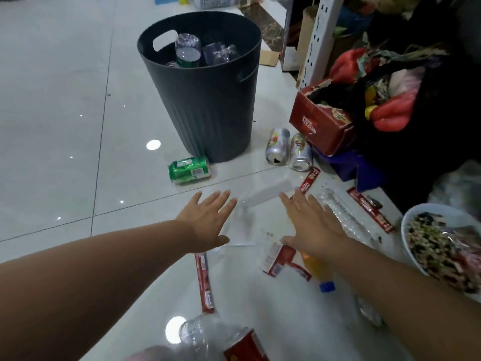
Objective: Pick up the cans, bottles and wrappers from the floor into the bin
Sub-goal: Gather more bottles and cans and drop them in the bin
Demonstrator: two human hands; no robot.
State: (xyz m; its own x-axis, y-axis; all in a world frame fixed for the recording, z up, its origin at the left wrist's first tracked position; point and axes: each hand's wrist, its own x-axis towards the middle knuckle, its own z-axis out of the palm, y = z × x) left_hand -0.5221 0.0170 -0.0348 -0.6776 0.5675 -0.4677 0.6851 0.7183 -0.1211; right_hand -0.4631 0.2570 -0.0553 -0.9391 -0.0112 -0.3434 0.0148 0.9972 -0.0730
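Note:
A dark grey ribbed bin (208,105) stands on the tiled floor with bottles and a can inside. A green can (189,170) lies at its base, and two silver cans (278,146) (301,152) lie to its right. My left hand (208,216) and my right hand (311,222) hover flat over the floor, fingers spread, holding nothing. Between them lies a clear plastic wrapper (250,212). Red stick wrappers (204,281) (309,179) (371,209), a torn red packet (282,260), a clear bottle (341,214), an orange bottle with a blue cap (318,270) and a red-labelled bottle (221,340) litter the floor.
A torn red carton (320,123) and black bags of rubbish (406,121) crowd the right side. A white bowl of food scraps (442,246) sits at the right edge. A white perforated shelf post (316,40) stands behind. Bare tiles stretch left of the bin.

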